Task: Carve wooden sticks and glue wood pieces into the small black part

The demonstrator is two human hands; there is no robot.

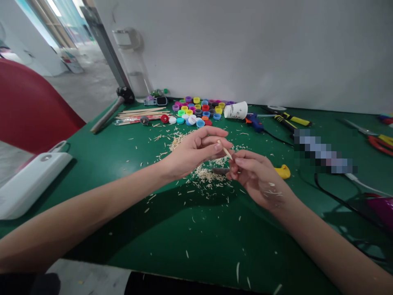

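A short, pale wooden stick slants between my two hands above the table, its lower end narrowed. My left hand grips the upper part with thumb and fingers. At the lower end, the fingertips of my right hand pinch the stick; wood shavings cling to that wrist. Below and behind my right hand is a knife, its blade showing on one side and its yellow handle on the other; the middle is hidden. Wood shavings lie heaped under my hands and scattered around.
Coloured bottle caps and a tipped paper cup line the back of the green table. Wooden sticks and a hammer lie left. A blue glue gun, cables and scissors are right; a white power bank is near left.
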